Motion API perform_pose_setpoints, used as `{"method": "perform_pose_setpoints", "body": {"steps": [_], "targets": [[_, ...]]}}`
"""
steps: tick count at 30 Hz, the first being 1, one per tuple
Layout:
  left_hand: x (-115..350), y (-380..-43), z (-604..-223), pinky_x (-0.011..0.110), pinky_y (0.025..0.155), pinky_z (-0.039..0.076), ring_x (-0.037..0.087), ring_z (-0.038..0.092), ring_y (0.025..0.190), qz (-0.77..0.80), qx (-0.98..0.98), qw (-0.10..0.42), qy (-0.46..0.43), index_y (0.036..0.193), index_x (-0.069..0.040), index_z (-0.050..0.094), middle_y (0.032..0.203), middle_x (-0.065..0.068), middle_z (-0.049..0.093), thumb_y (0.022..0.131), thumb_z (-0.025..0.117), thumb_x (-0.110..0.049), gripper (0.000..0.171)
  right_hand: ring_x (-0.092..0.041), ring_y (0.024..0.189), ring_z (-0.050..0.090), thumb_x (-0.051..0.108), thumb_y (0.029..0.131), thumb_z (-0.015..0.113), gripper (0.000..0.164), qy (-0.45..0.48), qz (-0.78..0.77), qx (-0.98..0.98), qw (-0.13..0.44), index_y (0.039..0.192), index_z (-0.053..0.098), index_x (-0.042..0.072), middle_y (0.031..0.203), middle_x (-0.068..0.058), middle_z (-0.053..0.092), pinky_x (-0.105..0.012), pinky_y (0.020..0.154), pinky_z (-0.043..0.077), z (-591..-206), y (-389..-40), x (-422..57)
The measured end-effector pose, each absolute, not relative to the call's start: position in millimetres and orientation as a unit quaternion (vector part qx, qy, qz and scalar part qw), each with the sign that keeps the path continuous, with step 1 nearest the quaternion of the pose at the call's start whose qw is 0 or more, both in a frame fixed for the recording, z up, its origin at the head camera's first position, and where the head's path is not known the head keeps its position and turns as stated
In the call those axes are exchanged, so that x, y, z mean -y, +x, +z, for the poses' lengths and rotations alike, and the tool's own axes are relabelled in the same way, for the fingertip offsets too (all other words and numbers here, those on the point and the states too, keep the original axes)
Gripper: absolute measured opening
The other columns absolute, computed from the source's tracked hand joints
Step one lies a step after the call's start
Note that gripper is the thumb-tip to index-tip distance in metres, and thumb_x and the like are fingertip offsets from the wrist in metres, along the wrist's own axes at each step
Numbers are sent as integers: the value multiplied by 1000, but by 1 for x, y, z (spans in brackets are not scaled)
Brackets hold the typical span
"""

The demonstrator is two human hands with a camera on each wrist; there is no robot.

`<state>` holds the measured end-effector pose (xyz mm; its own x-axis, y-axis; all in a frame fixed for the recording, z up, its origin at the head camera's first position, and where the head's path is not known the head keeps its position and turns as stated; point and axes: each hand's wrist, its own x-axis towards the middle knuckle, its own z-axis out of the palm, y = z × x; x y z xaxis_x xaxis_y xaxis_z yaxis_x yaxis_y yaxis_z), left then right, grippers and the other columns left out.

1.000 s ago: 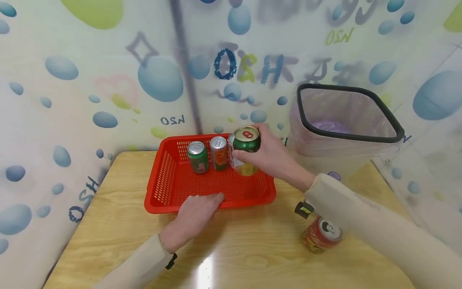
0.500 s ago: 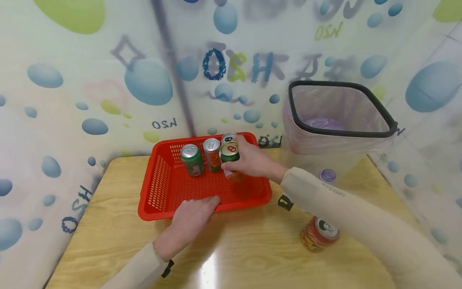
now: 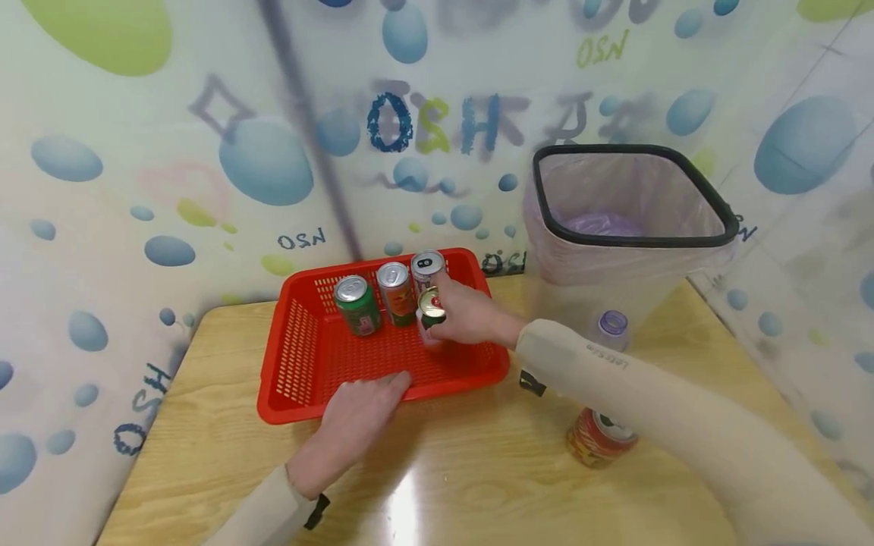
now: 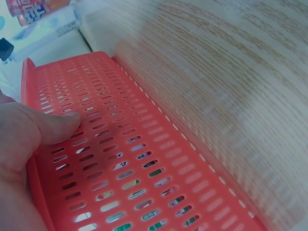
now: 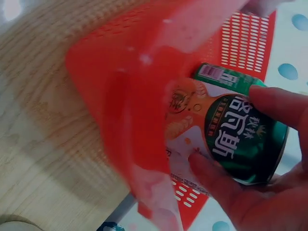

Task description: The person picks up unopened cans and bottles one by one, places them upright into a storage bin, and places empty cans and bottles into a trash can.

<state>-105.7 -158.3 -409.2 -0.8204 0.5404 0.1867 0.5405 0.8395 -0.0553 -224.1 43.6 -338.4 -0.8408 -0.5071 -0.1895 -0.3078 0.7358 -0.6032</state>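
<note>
My right hand (image 3: 471, 312) grips a green and orange drink can (image 5: 240, 127) low inside the red plastic basket (image 3: 283, 413). In the right wrist view its thumb and fingers lie on either side of the can near the top. Whether the can's base touches the basket floor is hidden. My left hand (image 3: 358, 418) holds the basket's front rim, its thumb on the outer wall in the left wrist view. Inside the basket stand a green can (image 3: 358, 307), a slim silver-topped can (image 3: 397, 296) and a whitish can (image 3: 427, 267) behind the held one.
A bin (image 3: 635, 241) with a black rim and clear liner stands right of the basket. A purple-necked bottle (image 3: 612, 326) is partly behind the right sleeve. An opened red can (image 3: 597, 440) stands on the wooden table (image 3: 478, 470), close to that sleeve.
My right hand has lowered the green and orange can into the basket, moving down and left beside the other cans. My left hand stays on the rim. The head view has shifted slightly.
</note>
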Motion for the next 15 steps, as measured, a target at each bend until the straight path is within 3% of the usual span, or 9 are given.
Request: {"method": "perform_pose_setpoints", "body": {"steps": [15], "targets": [[158,-106,-410,28,36,35,14,47,47,-2,953,100,-284,84,-17,51,62,-7,46,87,72,-1,27,-22,107,60,29,85,87,77,-180,-246,-934,187,141,39,8,125,-8,58,-37,97,56,-353,-228,-45]]}}
